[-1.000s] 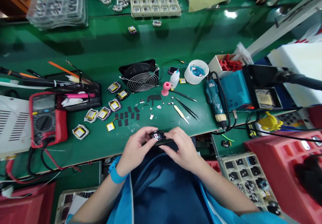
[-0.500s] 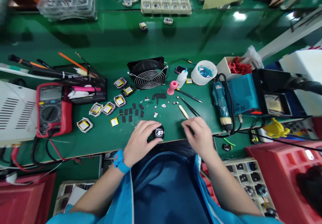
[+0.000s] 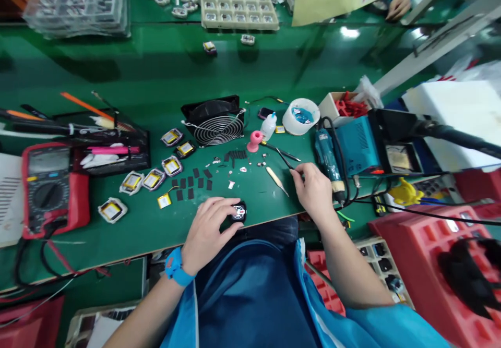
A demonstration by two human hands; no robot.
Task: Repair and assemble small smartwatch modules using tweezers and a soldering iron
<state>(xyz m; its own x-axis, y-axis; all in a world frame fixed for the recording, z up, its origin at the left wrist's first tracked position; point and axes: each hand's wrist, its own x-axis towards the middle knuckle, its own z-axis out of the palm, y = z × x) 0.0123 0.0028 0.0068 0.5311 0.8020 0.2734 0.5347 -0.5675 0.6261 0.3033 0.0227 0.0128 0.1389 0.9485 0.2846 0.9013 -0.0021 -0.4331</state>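
A view from above a green tabletop (image 3: 148, 223) crowded with small parts and tools. The person's left hand (image 3: 209, 230) rests near the front edge, fingers curled loosely over a small round black device (image 3: 238, 212) with a pale face; the fingertips and thumb touch its left side and hold it down on the surface. The right hand (image 3: 315, 191) is further right, near the same edge, fingers pinched together on the near end of a pair of thin black tweezers (image 3: 282, 156) whose tips lie on the tabletop pointing away towards a pink stand (image 3: 254, 140). Just left of the tweezers lies a cream-handled tool (image 3: 276, 180), not touched.

A blue wristband (image 3: 175, 267) circles the left wrist. The left palm hides part of the device, so what lies under it cannot be made out. The right fingers cover the end of the tweezers, so the exact grip is unclear. Small dark pads (image 3: 193, 183) lie scattered behind the device, too small to identify. The red multimeter (image 3: 49, 189) sits well to the left.
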